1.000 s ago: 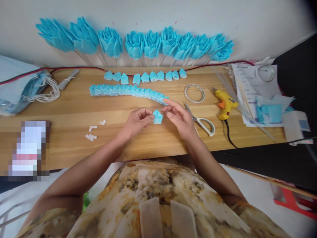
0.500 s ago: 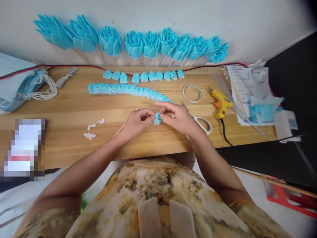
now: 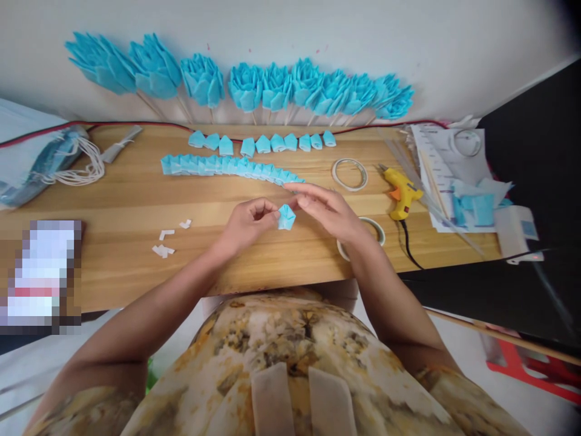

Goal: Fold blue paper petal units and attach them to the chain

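Observation:
My left hand (image 3: 251, 224) is closed, pinching a small folded light-blue paper petal (image 3: 286, 217) at its left edge. The petal faces up with a five-sided outline and creases. Just to its right, my right hand (image 3: 327, 211) is open with fingers stretched out, and the fingertips come close to the petal; whether they touch it I cannot tell. Beyond the hands runs a curved row of overlapping blue folded pieces (image 3: 218, 165), its right end near my right fingers. Behind it, several single folded petals (image 3: 262, 144) lie in a line.
Blue paper flowers (image 3: 246, 86) on sticks lean against the wall. Right of my hands are a tape roll (image 3: 349, 174), white-handled scissors (image 3: 380, 230) partly under my forearm, and a yellow glue gun (image 3: 401, 189). White paper scraps (image 3: 163, 250) and a phone (image 3: 43, 272) lie left.
My right hand has let go of the petal and its fingers have straightened. The petal, held by my left hand alone, now shows its whole five-sided face.

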